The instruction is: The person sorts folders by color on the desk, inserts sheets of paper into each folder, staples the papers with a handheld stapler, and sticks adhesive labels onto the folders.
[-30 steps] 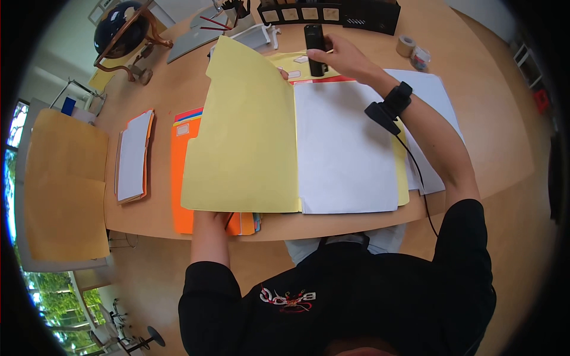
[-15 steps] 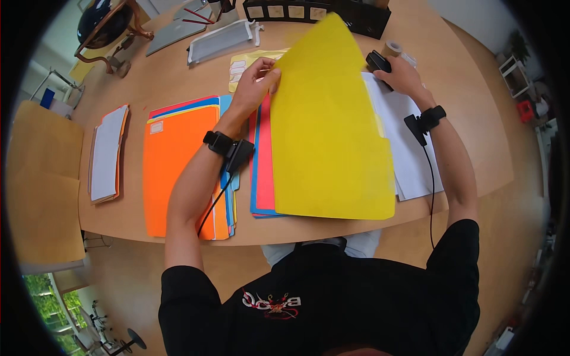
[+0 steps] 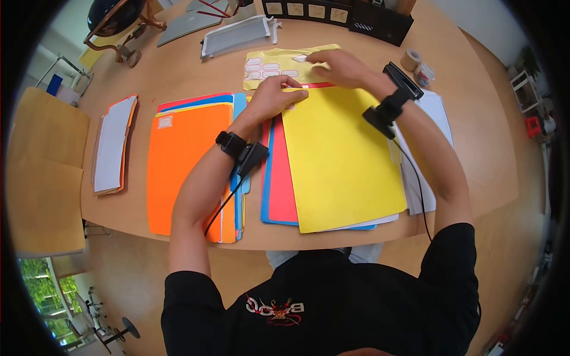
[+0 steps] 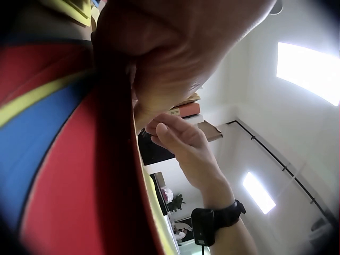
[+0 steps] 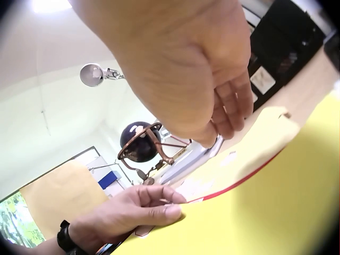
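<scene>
A closed yellow folder (image 3: pixel 347 160) lies slightly askew on red and blue folders (image 3: pixel 282 178), with white paper showing at its lower edge. My left hand (image 3: pixel 272 98) pinches its top left corner, thumb on top. In the right wrist view that left hand (image 5: pixel 135 212) grips the corner beside a small red-bordered label. My right hand (image 3: pixel 344 68) hovers at the far edge, fingers loosely bent, its fingertips close to a white label on the yellow label sheet (image 3: pixel 320 56). A black stapler (image 3: pixel 404 80) lies on white papers (image 3: pixel 436 118) behind the right wrist.
An orange-topped folder stack (image 3: pixel 187 172) lies left of the yellow folder. Farther left is a thin pile of papers (image 3: pixel 114 145). At the back stand a grey mesh tray (image 3: pixel 237 38) and a black organizer (image 3: pixel 380 26). A tape roll (image 3: pixel 409 59) sits at the right.
The yellow folder has gone from open, with white paper inside, to closed. My right hand has put the stapler down on the right and moved left to the label sheet.
</scene>
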Tool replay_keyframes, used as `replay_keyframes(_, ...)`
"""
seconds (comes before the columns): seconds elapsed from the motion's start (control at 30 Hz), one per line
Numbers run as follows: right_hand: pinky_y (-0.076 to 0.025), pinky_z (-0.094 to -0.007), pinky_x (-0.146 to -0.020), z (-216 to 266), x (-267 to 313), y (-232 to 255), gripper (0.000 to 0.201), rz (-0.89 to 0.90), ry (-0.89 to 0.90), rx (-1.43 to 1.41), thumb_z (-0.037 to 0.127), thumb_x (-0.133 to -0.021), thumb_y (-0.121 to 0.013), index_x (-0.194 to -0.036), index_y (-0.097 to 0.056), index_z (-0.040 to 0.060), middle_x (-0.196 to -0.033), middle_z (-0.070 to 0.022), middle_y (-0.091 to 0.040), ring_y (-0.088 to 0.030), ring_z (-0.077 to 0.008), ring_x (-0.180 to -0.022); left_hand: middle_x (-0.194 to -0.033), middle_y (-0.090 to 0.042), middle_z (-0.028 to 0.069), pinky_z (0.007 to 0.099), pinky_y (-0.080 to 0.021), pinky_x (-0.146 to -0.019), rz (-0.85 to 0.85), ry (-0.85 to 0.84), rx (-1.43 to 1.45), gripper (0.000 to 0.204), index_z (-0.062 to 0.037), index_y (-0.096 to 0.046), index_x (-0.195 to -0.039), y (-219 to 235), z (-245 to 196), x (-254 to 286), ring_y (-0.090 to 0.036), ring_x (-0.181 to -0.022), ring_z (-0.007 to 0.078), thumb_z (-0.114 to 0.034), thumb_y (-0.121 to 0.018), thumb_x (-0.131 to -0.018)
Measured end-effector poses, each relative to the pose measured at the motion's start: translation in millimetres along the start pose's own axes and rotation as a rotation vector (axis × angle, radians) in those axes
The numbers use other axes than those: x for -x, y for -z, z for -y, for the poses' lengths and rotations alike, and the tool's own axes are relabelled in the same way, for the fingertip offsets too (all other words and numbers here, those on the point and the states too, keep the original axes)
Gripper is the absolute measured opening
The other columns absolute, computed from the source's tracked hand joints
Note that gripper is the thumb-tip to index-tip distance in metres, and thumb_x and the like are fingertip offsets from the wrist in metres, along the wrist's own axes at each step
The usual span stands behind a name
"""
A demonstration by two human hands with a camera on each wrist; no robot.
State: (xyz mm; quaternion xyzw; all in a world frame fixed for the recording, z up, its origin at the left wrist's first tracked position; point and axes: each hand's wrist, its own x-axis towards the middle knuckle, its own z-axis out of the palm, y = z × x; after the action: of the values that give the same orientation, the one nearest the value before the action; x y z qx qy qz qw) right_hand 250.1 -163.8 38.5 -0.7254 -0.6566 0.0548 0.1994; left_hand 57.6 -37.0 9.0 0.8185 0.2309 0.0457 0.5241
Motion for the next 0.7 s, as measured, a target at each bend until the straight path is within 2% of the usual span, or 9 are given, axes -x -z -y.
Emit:
replay_keyframes(0.1,-0.05,-0.0402,-0.093,15.3,-16.2,-36.7,0.035,0.067,0.013,-0.069,0.02,-0.097,-0.057,-0.127,-0.062,0.0029,-0.12,-0.0165,-0.068,-0.064,-0.0347,-0.109,-0.1,-0.068,0.0143,0.029,-0.052,-0.073,0.043,-0.015,0.071,0.026,0.0017,-0.066,-0.101,-0.2,8.2,-4.6,-0.066,-0.089,0.0151,-0.017,-0.071,-0.084)
replay_keyframes(0.17,-0.051,-0.0403,-0.091,16.7,-19.6,-42.6,0.033,0.049,0.014,-0.072,0.021,-0.097,-0.057,-0.125,-0.064,0.0034,-0.116,-0.0161,-0.069,-0.065,-0.0341,-0.104,-0.1,-0.066,0.0123,0.029,-0.051,-0.076,0.037,-0.063,0.198,0.025,0.0025,-0.062,-0.107,-2.1,12.3,-7.1,-0.064,-0.091,0.0164,-0.006,-0.056,-0.084)
replay_keyframes(0.2,-0.051,-0.0404,-0.089,20.8,-19.7,-41.9,0.032,0.03,0.004,-0.072,0.021,-0.097,-0.058,-0.122,-0.065,0.0038,-0.111,-0.0156,-0.071,-0.067,-0.0335,-0.1,-0.101,-0.064,0.0117,0.0292,-0.051,-0.077,0.042,-0.047,0.203,0.036,0.0035,-0.058,-0.114,-2.4,11.6,-7.1,-0.063,-0.09,0.0172,0.0,-0.046,-0.08)
replay_keyframes(0.37,-0.052,-0.0374,-0.084,38.7,4.3,-24.2,0.029,-0.119,-0.104,-0.246,0.027,-0.094,-0.064,-0.111,-0.071,0.0039,-0.102,-0.0149,-0.073,-0.069,-0.0284,-0.093,-0.101,-0.064,0.0123,0.0294,-0.05,-0.077,-0.009,0.009,0.261,0.033,0.004,-0.057,-0.115,1.7,5.3,-6.4,-0.062,-0.089,0.018,-0.002,-0.05,-0.083)
replay_keyframes(0.43,-0.054,-0.0374,-0.078,48.3,15.5,-22.1,0.04,-0.095,-0.154,-0.123,0.038,-0.085,-0.069,-0.107,-0.072,0.0044,-0.095,-0.0151,-0.074,-0.07,-0.0306,-0.084,-0.101,-0.064,0.0125,0.0295,-0.051,-0.076,-0.051,0.055,0.312,0.032,0.0044,-0.057,-0.115,1.1,2.2,-5.7,-0.062,-0.088,0.018,-0.003,-0.052,-0.085)
replay_keyframes(0.5,-0.054,-0.037,-0.078,59.7,24.4,-14.4,0.043,-0.087,-0.213,-0.056,0.04,-0.083,-0.07,-0.105,-0.073,0.0032,-0.095,-0.0157,-0.074,-0.07,-0.0304,-0.084,-0.099,-0.064,0.0132,0.0293,-0.051,-0.072,-0.038,0.051,0.502,0.034,0.0058,-0.056,-0.118,1.3,1.7,-4.5,-0.063,-0.084,0.0182,-0.006,-0.055,-0.087)
replay_keyframes(0.53,-0.054,-0.0367,-0.078,64.6,28.2,-11.0,0.045,-0.083,-0.267,0.015,0.041,-0.081,-0.072,-0.104,-0.073,0.002,-0.095,-0.0163,-0.073,-0.07,-0.0302,-0.085,-0.096,-0.065,0.0092,0.0257,-0.053,-0.076,0.018,0.036,0.428,0.037,0.0037,-0.054,-0.124,4.3,-1.0,-2.2,-0.065,-0.085,0.0145,-0.012,-0.061,-0.092)
replay_keyframes(0.63,-0.054,-0.0369,-0.08,45.7,30.4,-0.3,0.044,-0.045,-0.335,-0.205,0.039,-0.082,-0.07,-0.103,-0.073,0.0003,-0.097,-0.0168,-0.073,-0.07,-0.0294,-0.088,-0.097,-0.067,0.008,0.0261,-0.053,-0.077,0.046,-0.013,0.436,0.045,0.0042,-0.052,-0.13,-5.1,-10.8,8.4,-0.066,-0.086,0.0125,-0.016,-0.066,-0.092)
replay_keyframes(0.7,-0.054,-0.0368,-0.079,34.8,40.3,2.2,0.037,-0.126,-0.254,-0.231,0.033,-0.086,-0.066,-0.104,-0.073,0.0009,-0.097,-0.0165,-0.073,-0.07,-0.0289,-0.088,-0.1,-0.068,0.0061,0.0258,-0.053,-0.076,0.109,-0.052,0.457,0.047,0.0028,-0.054,-0.131,-2.9,-11.0,7.8,-0.066,-0.086,0.0103,-0.019,-0.069,-0.093)
